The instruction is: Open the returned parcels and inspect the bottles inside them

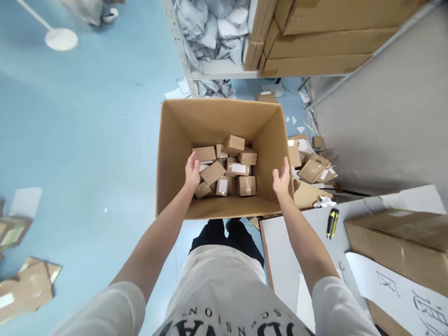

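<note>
A large open cardboard box (175, 140) stands on the blue floor in front of me, with several small brown parcels (234, 144) heaped at its bottom. My left hand (192, 171) reaches inside the box on the left, fingers apart, just above a small parcel (212, 172), and holds nothing. My right hand (282, 178) hovers over the box's right wall, open and empty, palm turned inward.
More small parcels (312, 169) lie scattered on the floor right of the box. A yellow-black utility knife (332, 223) lies on a white table beside a brown carton (402, 242). Shelving (224, 72) with grey bags and flat cartons stands behind. Flattened cardboard (24, 289) lies at left.
</note>
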Demonstrator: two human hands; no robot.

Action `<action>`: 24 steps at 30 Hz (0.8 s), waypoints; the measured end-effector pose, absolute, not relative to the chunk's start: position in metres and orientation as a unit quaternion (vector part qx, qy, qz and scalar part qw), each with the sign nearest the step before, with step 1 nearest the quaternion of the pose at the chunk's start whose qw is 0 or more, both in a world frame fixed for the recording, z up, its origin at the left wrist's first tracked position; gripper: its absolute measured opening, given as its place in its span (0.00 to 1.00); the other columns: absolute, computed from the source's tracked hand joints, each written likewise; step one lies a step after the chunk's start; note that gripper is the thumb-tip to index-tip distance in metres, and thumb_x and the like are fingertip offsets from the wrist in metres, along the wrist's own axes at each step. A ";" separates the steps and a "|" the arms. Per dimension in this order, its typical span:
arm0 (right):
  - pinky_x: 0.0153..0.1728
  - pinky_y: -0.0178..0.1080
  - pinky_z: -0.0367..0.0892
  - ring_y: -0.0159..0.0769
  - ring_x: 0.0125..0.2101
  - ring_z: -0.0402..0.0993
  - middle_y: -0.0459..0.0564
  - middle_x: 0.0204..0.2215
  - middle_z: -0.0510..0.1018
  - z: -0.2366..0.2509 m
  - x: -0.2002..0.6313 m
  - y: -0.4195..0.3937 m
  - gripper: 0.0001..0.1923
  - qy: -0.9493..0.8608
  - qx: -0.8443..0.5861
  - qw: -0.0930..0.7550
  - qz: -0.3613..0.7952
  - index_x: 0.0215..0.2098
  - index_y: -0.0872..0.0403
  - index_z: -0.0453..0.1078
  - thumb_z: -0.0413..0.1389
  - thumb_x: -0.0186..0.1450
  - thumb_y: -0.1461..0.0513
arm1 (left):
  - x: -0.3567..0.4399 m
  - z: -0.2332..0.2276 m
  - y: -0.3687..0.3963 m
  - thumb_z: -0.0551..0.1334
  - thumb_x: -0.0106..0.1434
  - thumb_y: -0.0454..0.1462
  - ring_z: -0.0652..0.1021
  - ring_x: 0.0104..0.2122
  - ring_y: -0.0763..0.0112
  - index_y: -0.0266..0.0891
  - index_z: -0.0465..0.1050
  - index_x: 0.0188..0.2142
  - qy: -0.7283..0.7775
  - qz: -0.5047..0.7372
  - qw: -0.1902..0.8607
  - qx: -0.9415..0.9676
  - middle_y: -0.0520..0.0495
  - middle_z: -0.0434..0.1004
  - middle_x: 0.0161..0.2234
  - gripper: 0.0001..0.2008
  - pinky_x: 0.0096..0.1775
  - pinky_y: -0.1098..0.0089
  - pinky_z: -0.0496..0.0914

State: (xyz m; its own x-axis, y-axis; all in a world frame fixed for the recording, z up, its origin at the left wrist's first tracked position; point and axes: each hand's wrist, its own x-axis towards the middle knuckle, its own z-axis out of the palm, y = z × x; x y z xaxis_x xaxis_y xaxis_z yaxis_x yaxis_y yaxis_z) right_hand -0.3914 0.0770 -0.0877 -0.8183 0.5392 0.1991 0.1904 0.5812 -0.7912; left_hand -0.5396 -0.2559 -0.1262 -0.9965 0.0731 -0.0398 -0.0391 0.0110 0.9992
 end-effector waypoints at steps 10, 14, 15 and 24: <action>0.64 0.50 0.44 0.44 0.66 0.44 0.58 0.66 0.51 -0.158 -0.463 0.070 0.40 -0.868 -0.197 0.101 0.444 0.67 0.58 0.46 0.47 0.64 0.45 | -0.532 -0.160 -0.263 0.52 0.60 0.60 0.60 0.62 0.56 0.39 0.61 0.60 0.733 0.672 0.054 -0.087 0.37 0.58 0.63 0.37 0.61 0.57 0.56; 0.64 0.51 0.46 0.45 0.66 0.44 0.59 0.66 0.51 -0.193 -0.485 0.071 0.41 -0.879 -0.206 0.047 0.428 0.67 0.59 0.45 0.47 0.64 0.45 | -0.541 -0.184 -0.246 0.53 0.60 0.60 0.61 0.62 0.54 0.39 0.62 0.59 0.735 0.666 0.075 -0.108 0.37 0.59 0.62 0.36 0.61 0.54 0.56; 0.64 0.51 0.46 0.45 0.66 0.43 0.59 0.66 0.51 -0.202 -0.488 0.071 0.42 -0.881 -0.208 0.033 0.423 0.67 0.60 0.44 0.46 0.64 0.45 | -0.545 -0.193 -0.241 0.54 0.60 0.60 0.61 0.62 0.53 0.39 0.63 0.58 0.736 0.664 0.080 -0.106 0.37 0.60 0.62 0.36 0.62 0.54 0.55; 0.63 0.57 0.43 0.49 0.67 0.35 0.61 0.67 0.44 -0.300 -0.552 0.062 0.47 -0.917 -0.151 -0.154 0.336 0.68 0.60 0.38 0.52 0.61 0.46 | -0.599 -0.321 -0.192 0.57 0.58 0.58 0.64 0.60 0.54 0.39 0.67 0.55 0.708 0.687 0.128 -0.103 0.38 0.65 0.59 0.34 0.62 0.55 0.55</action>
